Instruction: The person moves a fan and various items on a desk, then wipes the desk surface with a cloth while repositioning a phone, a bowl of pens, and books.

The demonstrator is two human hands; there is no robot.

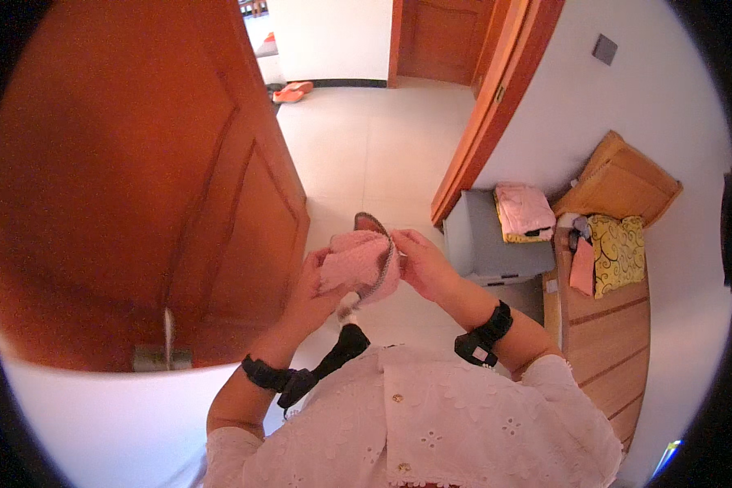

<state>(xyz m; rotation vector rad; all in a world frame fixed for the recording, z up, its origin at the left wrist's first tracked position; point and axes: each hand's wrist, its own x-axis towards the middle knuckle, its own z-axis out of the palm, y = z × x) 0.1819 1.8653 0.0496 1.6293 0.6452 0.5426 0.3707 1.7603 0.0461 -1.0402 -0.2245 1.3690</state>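
A pink fluffy cloth [351,262] is held between my two hands in front of my chest. Around its right side and top curves a dark braided edge, which belongs to a hand-sized item whose kind I cannot tell. My left hand [317,287] grips the cloth's left and lower side. On the other side, my right hand [421,259] pinches the cloth near the braided edge with thumb and fingers. A small pale fluffy piece hangs under the cloth, near my left fingers. Both my forearms wear black straps.
A brown wooden door [238,183] stands at the left, a door frame [482,122] at the right. Folded pink clothing [524,210] lies on a grey storage box [503,256]. A yellow patterned cushion [618,253] rests on a wooden surface [610,329]. Orange slippers [291,94] are on the floor beyond.
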